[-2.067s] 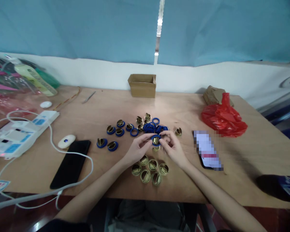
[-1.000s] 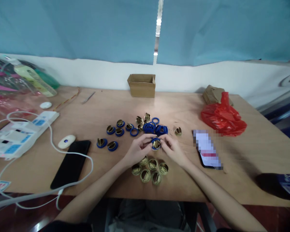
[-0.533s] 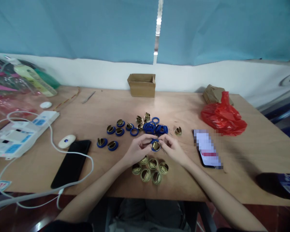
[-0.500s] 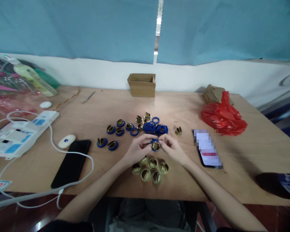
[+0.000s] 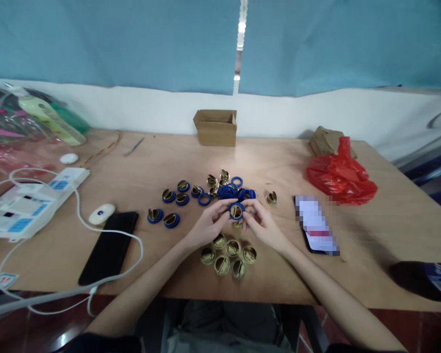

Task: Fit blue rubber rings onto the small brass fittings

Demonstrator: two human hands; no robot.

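Observation:
My left hand (image 5: 208,225) and my right hand (image 5: 262,224) meet above the middle of the wooden table (image 5: 132,166). Together they pinch one brass cap with a blue ring around it (image 5: 236,211). Just behind the hands lies a heap of loose blue rings and brass caps (image 5: 229,190). Several bare brass caps (image 5: 228,255) sit in a cluster under my wrists. Ringed caps (image 5: 168,208) lie spread to the left. One lone brass cap (image 5: 271,197) rests to the right of the heap.
A black phone (image 5: 109,245) and a white cable (image 5: 106,277) lie front left, beside a white power strip (image 5: 33,201) and a white oval device (image 5: 101,214). A second phone (image 5: 315,226) lies right. A small cardboard box (image 5: 215,127) and red bag (image 5: 340,174) stand farther back.
Both hands kept working the ring onto the cap. The ringed cap has risen slightly and now faces the camera. Everything else on the table stays put.

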